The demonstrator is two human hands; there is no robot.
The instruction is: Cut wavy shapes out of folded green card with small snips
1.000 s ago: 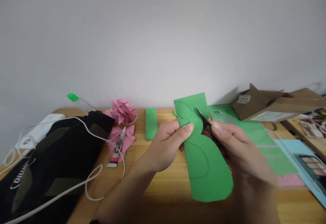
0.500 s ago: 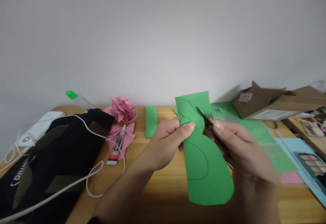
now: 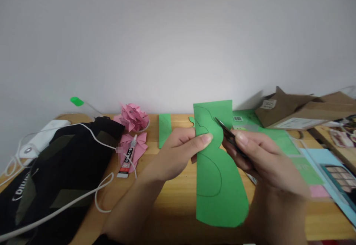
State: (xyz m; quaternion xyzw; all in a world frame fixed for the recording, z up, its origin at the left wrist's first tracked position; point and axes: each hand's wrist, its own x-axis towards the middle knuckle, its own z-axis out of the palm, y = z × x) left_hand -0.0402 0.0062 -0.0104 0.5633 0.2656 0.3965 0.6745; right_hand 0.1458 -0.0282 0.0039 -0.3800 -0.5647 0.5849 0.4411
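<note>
A strip of green paper (image 3: 222, 185) with curved pencil lines hangs upright in front of me, its right edge cut into a wavy outline. My left hand (image 3: 178, 152) pinches it near the left edge, thumb on the front. In my right hand (image 3: 264, 159) is a pair of dark scissors (image 3: 229, 135), handles hidden by the fingers. The blades point up and left, with their tips on the paper's upper part at the drawn curve. Whether the blades are parted is hard to make out.
Left of my hands lie a glue tube (image 3: 128, 159), pink folded paper (image 3: 141, 143), a pink paper flower (image 3: 133, 117) and a black bag (image 3: 63, 174) crossed by a white cable (image 3: 66, 209). Another green strip (image 3: 165, 128) lies behind. Rightward are a cardboard box (image 3: 303, 111) and green packets (image 3: 280, 141).
The paper has turned slightly, its lower end swinging left and its top edge shifting a little right. Both hands keep their hold, and the scissor tips stay close to the same spot.
</note>
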